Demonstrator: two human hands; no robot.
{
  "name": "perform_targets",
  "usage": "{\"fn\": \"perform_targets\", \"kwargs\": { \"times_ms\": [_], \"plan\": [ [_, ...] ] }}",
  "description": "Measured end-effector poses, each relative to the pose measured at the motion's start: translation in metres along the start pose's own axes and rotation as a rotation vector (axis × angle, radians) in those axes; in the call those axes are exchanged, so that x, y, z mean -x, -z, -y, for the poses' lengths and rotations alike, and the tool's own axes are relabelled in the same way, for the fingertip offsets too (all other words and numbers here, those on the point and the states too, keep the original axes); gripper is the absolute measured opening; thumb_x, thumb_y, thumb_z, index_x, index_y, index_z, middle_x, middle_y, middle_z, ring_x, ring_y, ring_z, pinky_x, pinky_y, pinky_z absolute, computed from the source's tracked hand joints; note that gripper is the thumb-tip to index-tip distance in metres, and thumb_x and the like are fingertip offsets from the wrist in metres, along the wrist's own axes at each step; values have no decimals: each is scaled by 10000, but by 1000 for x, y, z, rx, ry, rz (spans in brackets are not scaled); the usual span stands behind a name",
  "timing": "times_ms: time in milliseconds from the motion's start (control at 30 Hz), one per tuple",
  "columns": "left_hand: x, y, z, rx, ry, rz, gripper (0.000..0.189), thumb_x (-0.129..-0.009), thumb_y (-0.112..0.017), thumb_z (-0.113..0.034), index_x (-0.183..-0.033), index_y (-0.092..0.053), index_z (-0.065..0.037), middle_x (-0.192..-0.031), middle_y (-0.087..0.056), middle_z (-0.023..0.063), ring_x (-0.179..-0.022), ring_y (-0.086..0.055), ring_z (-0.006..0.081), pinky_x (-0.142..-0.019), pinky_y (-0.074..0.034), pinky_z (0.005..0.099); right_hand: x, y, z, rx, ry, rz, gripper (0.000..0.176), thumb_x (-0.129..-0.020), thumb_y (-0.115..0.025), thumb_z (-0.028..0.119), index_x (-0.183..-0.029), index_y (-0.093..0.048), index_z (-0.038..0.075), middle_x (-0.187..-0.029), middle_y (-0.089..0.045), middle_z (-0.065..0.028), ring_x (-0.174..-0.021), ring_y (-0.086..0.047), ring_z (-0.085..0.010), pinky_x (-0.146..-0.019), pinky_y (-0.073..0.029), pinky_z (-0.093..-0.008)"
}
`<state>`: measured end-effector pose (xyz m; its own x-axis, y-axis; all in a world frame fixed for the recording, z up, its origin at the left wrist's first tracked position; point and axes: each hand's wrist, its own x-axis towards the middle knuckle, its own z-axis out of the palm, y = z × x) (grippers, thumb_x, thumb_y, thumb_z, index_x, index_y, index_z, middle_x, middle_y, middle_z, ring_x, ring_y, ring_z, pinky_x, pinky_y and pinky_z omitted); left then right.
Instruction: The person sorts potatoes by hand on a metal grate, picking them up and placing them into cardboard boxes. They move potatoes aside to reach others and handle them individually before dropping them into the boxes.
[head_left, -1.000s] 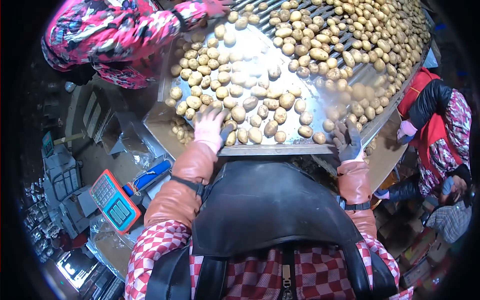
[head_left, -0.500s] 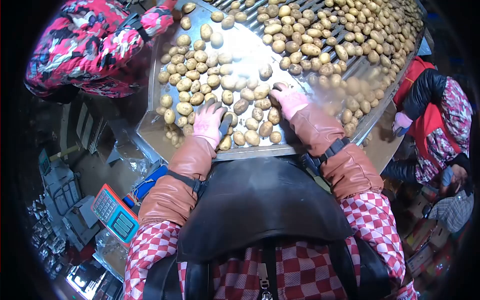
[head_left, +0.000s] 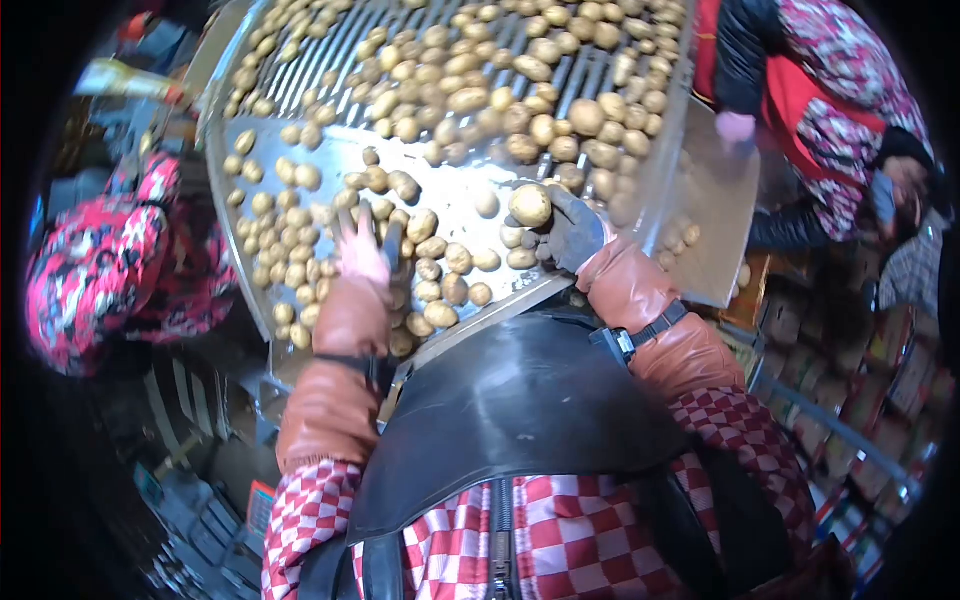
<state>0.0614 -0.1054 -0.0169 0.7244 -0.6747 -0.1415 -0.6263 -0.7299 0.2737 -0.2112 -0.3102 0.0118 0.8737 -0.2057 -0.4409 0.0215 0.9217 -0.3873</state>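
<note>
My right hand [head_left: 574, 232], palm side turned up in a dark-palmed glove, holds a round yellow potato [head_left: 530, 205] above the metal tray near its front edge. My left hand [head_left: 364, 248], in a pink glove with dark fingertips, lies with its fingers spread among potatoes [head_left: 288, 235] at the tray's left. Its fingers are slightly blurred. Several more potatoes [head_left: 455, 288] rest between my two hands on the shiny metal tray [head_left: 450, 190].
Behind the tray, many potatoes lie on a slatted roller conveyor [head_left: 300, 75]. A person in a pink camouflage jacket [head_left: 100, 265] stands at the left. Another person with a red vest [head_left: 800, 110] is at the right, beside a cardboard-coloured panel [head_left: 715, 210]. Boxes [head_left: 860, 340] stand at lower right.
My right hand has turned over and now holds a potato. My left hand has shifted left among the potatoes. The camera view has swung, bringing more of the conveyor into sight.
</note>
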Motion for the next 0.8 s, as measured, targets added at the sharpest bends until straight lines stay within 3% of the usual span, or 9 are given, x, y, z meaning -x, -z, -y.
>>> {"fn": "perform_targets", "kwargs": {
  "times_ms": [33, 100, 200, 300, 333, 500, 533, 733, 800],
  "plan": [
    [12, -13, 5, 73, -66, -22, 699, -897, -612, -479, -1489, -352, -213, -1571, -232, 181, -1457, -213, 384, -1102, -238, 665, 14, -7, 3, 76, 75, -97, 532, -995, -455, 487, -1397, -466, 138, -1139, -622, -135, -716, -564, -198, -556, -478, -289],
    [31, -9, 4, -100, -159, 156, 725, -903, -602, -442, -1505, -320, -153, -1557, -284, 204, -1416, -308, 398, -1125, -207, 636, 39, 1, 7, 83, 194, -289, 620, -937, -474, 620, -1294, -534, 116, -996, -682, -113, -606, -563, -151, -475, -418, -253],
    [45, 6, -8, -145, -258, 121, 678, -911, -583, -434, -1498, -362, -176, -1552, -298, 209, -1426, -281, 412, -1146, -174, 609, 86, 37, 9, 103, 401, -404, 677, -881, -495, 710, -1188, -586, 114, -1012, -674, -95, -609, -553, -131, -432, -360, -241],
    [36, -14, 12, -159, -259, 94, 705, -913, -576, -484, -1517, -327, -220, -1574, -282, 150, -1441, -242, 404, -1141, -169, 622, 134, 68, 35, -470, 477, -461, 654, -870, -493, 729, -1113, -605, 132, -944, -648, -48, -622, -544, -111, -445, -347, -201],
    [35, -18, 16, -176, -273, 78, 709, -917, -569, -489, -1524, -313, -226, -1579, -272, 144, -1442, -239, 405, -1141, -168, 622, 144, 78, 39, -537, 548, -541, 637, -846, -541, 724, -1103, -604, 146, -946, -649, -42, -643, -557, -114, -455, -368, -190],
    [33, -13, 5, -185, -234, 130, 717, -930, -542, -494, -1535, -280, -213, -1584, -241, 171, -1464, -187, 398, -1110, -134, 693, 151, 122, 35, -759, 715, -442, 540, -835, -623, 635, -1126, -624, 181, -1010, -662, 2, -696, -586, -109, -487, -423, -211],
    [32, -13, 5, -206, -221, 148, 714, -933, -534, -498, -1535, -278, -212, -1584, -243, 172, -1464, -187, 396, -1111, -132, 693, 149, 126, 34, -708, 663, -606, 566, -824, -612, 669, -1122, -626, 188, -1014, -663, 6, -718, -607, -125, -502, -449, -229],
    [32, -17, 9, -240, -200, 146, 721, -934, -513, -544, -1541, -266, -240, -1593, -223, 160, -1464, -204, 373, -1119, -114, 676, 137, 117, 24, -804, 715, -514, 777, -790, -540, 787, -1129, -596, 90, -922, -674, -65, -731, -622, -165, -499, -444, -229],
    [31, -18, 8, -213, -207, 141, 725, -935, -515, -537, -1546, -248, -252, -1592, -226, 158, -1462, -207, 376, -1116, -114, 682, 120, 100, 17, -599, 640, -678, 786, -828, -502, 773, -1171, -587, 71, -927, -673, -66, -720, -609, -163, -502, -434, -215]
  ]
}}
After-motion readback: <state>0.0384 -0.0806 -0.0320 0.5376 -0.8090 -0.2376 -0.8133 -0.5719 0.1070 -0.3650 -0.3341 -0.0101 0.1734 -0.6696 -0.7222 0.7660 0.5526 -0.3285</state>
